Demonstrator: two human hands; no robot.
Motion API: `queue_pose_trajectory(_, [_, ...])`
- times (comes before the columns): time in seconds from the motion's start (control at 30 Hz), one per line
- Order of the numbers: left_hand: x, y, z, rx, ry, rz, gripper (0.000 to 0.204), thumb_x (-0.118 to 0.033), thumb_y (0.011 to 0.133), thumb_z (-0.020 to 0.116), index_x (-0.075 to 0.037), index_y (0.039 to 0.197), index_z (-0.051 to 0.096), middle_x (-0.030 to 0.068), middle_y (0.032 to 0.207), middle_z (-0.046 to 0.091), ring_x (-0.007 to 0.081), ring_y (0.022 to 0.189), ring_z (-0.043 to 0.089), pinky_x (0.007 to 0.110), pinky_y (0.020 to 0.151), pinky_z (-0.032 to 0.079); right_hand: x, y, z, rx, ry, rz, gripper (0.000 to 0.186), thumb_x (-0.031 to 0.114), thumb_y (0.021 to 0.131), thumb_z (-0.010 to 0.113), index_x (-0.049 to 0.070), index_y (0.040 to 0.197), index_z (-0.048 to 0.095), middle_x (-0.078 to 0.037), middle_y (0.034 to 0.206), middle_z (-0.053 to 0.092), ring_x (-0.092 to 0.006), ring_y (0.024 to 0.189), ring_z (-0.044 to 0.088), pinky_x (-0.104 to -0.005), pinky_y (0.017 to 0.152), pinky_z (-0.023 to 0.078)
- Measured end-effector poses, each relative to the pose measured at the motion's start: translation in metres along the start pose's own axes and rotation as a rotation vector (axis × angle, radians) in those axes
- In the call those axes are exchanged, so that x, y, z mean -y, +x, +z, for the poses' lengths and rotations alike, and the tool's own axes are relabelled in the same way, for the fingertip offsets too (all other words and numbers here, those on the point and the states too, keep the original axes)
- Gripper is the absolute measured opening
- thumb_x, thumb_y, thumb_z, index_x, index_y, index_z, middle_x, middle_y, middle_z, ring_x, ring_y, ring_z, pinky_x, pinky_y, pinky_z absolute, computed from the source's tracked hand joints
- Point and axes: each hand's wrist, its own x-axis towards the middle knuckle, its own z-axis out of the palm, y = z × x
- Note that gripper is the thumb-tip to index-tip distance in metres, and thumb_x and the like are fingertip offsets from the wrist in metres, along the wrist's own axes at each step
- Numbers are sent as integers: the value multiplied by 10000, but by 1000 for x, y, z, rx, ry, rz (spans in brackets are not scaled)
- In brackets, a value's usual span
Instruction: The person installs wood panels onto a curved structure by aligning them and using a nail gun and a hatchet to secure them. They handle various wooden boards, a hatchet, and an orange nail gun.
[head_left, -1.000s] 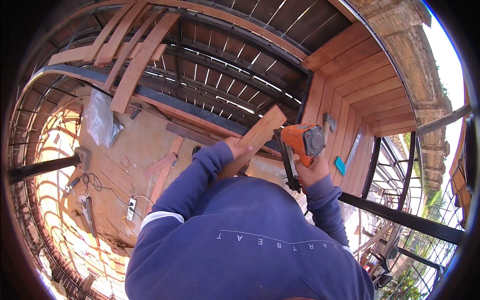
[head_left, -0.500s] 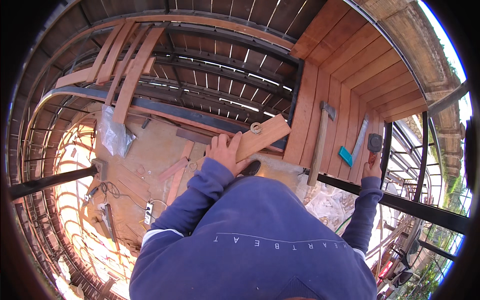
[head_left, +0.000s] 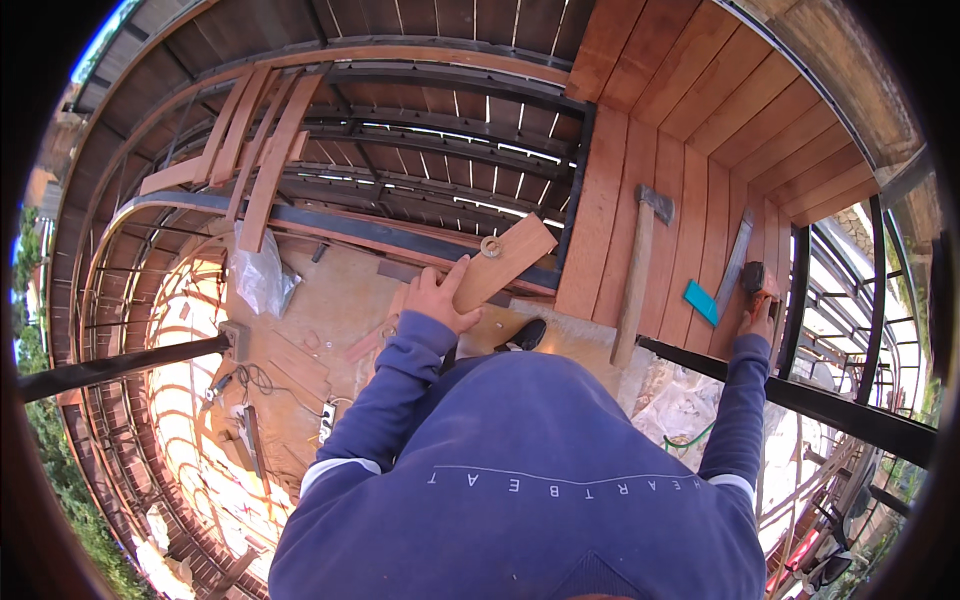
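My left hand (head_left: 438,298) grips one end of a reddish-brown wooden board (head_left: 520,255), thumb and fingers on its opposite edges. A small round, ring-like thing (head_left: 490,247) lies on top of the board. At the right, my right hand (head_left: 758,322) is closed round the handle of a hammer (head_left: 754,277) with a dark, blocky head. That hammer is over the right end of the planked bench, beside a handsaw (head_left: 704,300) with a teal handle. Left of the saw, an axe (head_left: 633,270) with a long wooden handle lies across the planks.
Planks clad the bench (head_left: 600,220) and its backrest. A dark metal bar (head_left: 830,405) runs along the bench's front. Loose boards (head_left: 275,150) lean over the curved frame at left, above a plastic bag (head_left: 258,275). Cables and a power strip (head_left: 327,420) lie on the floor.
The view has shifted and turned slightly. My left hand and the board appear a little farther left. The hammer in my right hand has tilted, and its head sits closer to the saw.
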Motion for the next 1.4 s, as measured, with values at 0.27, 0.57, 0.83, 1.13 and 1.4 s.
queue_pose_trajectory(0.27, [5,8,12,-56,-111,56,867,-473,683,797,-93,1391,469,189,1087,629,369,989,638,484,900,473,24,-5,-11,-5,-48,75,682,279,906,648,102,1496,354,-245,1151,594,-433,1069,591,-507,914,480])
queue_pose_trajectory(0.57, [24,13,-20,134,-76,40,681,-460,680,805,-64,1166,539,180,1089,647,375,979,647,467,859,516,251,-97,-111,184,494,-275,514,295,852,701,-23,1235,571,-230,1126,588,-400,1018,612,-444,854,507])
queue_pose_trajectory(0.83, [45,9,-29,198,-55,-65,697,-511,683,787,-58,1139,518,197,1094,656,377,969,672,470,822,540,287,-81,-66,352,668,-4,535,247,720,719,-67,1134,591,-242,925,644,-396,900,652,-450,805,518])
queue_pose_trajectory(1.13, [50,20,-41,438,-51,-140,659,-440,704,796,-13,1109,499,217,1008,685,382,941,684,444,825,558,327,-159,-148,332,549,-649,488,145,807,644,27,1250,477,-247,769,647,-459,727,643,-507,656,515])
queue_pose_trajectory(1.4, [54,27,-44,467,-85,-96,679,-464,693,796,-5,1094,497,221,973,700,397,911,690,456,795,561,401,-165,-221,558,204,-853,495,225,926,601,74,1361,422,-239,809,669,-439,715,662,-522,666,532])
